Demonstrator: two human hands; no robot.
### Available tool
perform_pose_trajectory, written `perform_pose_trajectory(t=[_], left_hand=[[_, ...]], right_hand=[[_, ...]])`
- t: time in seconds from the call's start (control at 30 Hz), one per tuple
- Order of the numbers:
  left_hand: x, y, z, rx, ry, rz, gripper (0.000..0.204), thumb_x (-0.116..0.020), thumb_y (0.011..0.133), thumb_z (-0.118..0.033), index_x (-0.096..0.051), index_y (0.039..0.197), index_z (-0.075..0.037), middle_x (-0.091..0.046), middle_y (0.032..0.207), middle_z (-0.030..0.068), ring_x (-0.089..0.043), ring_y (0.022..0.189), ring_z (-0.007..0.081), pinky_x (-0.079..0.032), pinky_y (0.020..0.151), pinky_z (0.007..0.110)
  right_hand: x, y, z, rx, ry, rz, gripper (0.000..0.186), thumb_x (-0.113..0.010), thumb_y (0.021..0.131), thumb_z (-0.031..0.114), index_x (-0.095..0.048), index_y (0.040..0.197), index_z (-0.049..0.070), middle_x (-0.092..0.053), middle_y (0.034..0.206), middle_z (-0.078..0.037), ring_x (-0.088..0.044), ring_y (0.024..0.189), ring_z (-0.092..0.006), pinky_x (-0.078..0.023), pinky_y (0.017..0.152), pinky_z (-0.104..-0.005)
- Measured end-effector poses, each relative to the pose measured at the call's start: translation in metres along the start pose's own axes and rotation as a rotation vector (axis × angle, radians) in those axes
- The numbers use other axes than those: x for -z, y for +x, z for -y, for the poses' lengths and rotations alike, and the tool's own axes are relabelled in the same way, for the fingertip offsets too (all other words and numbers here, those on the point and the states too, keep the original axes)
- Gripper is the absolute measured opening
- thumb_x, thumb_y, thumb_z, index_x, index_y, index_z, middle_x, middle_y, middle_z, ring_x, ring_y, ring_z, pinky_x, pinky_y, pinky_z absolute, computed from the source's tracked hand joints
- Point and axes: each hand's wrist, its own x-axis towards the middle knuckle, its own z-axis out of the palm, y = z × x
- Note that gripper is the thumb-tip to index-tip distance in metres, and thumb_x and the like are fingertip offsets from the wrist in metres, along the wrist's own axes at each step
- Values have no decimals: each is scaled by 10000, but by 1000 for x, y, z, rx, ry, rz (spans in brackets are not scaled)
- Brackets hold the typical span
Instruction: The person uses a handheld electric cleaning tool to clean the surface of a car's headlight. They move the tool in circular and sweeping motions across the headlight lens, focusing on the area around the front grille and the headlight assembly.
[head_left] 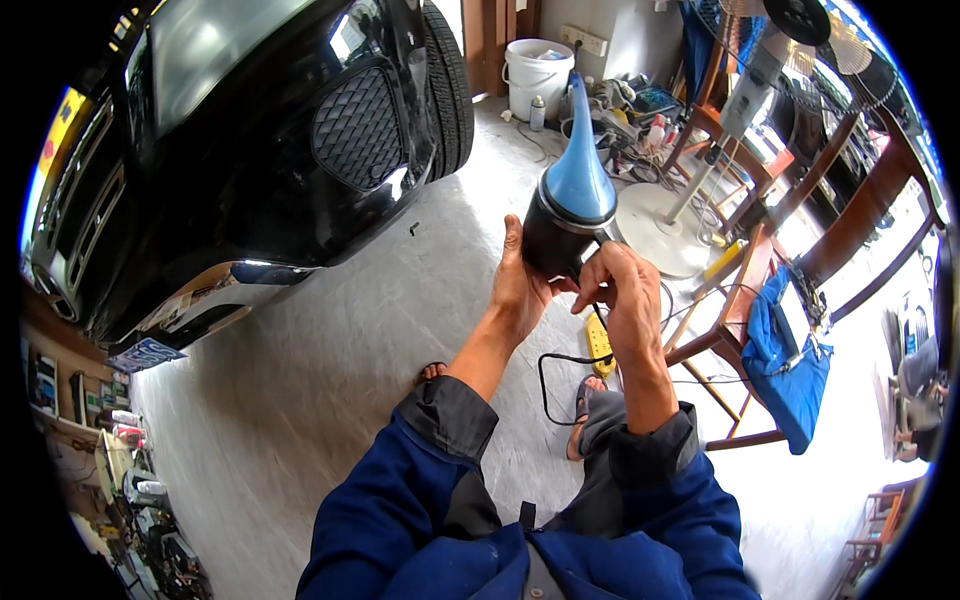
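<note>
A black cylindrical device [556,240] with a long, tapering blue nozzle [580,175] is held up in front of me, its tip pointing away and slightly up. My left hand [521,283] wraps the black body from the left and below, thumb along its side. At the lower right of the body, my right hand [622,290] has its fingers curled in a pinch around the black cord [545,372] close to where it meets the device. Part of that grip is hidden behind the fingers. The cord hangs down and loops near a yellow power strip [599,345] on the floor.
A black car [250,150] with its front wheel [445,90] stands at the left. To the right are a wooden chair [735,335] with a blue bag [785,370], and a fan's round base [660,228]. A white bucket [538,80] and clutter sit behind.
</note>
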Motion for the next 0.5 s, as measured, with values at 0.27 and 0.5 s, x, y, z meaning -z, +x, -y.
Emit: perform_pose_trajectory(t=[0.27,0.5], left_hand=[[4,1,9,-18,79,67,885,-491,944,-780,-393,1554,-147,-489,1554,80,-423,1452,245,-310,1154,564],[8,-2,2,-1,16,107,916,-572,920,-744,-382,1554,-110,-493,1542,73,-406,1468,255,-317,1198,461]], right_hand=[[-7,10,-13,6,16,-57,421,-531,1071,286,-594,783,-15,-566,684,-55,-570,570,-125,-547,544,-277],[-11,11,-16,6,1,-29,447,-546,1077,311,-629,792,-25,-597,694,-52,-575,572,-113,-536,533,-271]])
